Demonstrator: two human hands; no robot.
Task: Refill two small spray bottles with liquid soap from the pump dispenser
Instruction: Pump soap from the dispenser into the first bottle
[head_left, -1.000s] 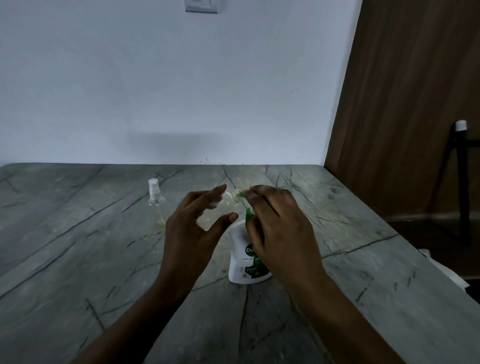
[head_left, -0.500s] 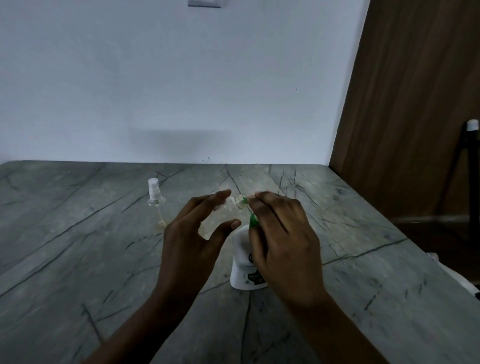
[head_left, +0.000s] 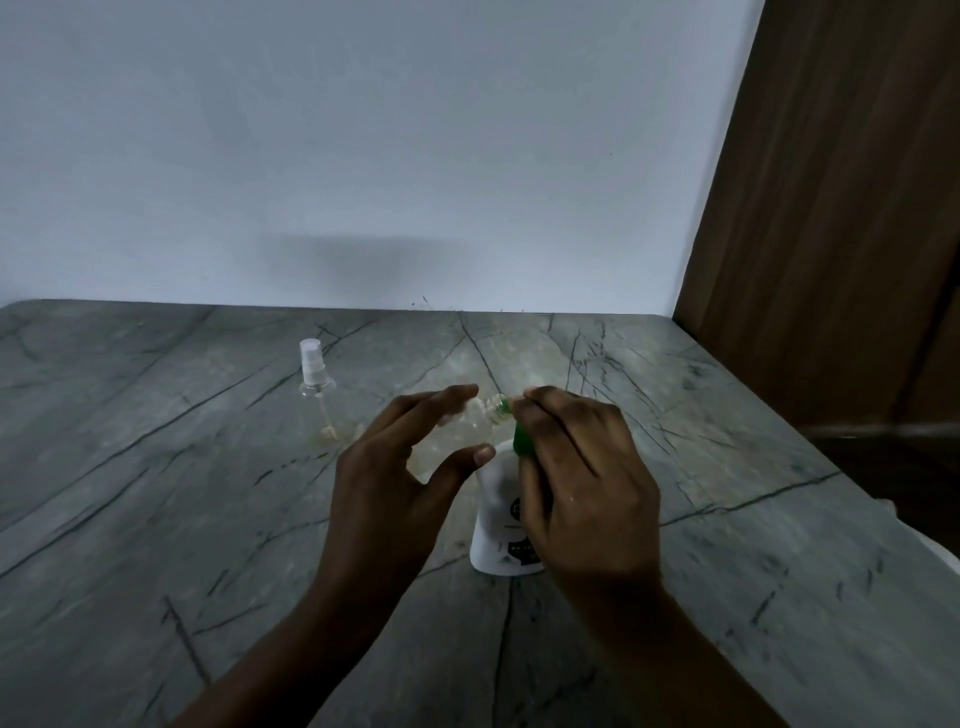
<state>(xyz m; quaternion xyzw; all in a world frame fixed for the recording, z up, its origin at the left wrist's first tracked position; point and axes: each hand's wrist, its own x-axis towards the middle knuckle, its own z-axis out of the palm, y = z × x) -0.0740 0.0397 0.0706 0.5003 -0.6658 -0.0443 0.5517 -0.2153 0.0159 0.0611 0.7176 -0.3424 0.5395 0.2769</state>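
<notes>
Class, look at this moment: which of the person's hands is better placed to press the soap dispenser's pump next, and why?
The right hand: it rests on the green pump of the soap dispenser, while the left hand holds the open small bottle at the nozzle.

The left hand holds a small clear plastic bottle tilted to the green pump of a white soap dispenser, pressed under the right hand, on a grey marble table.
</notes>
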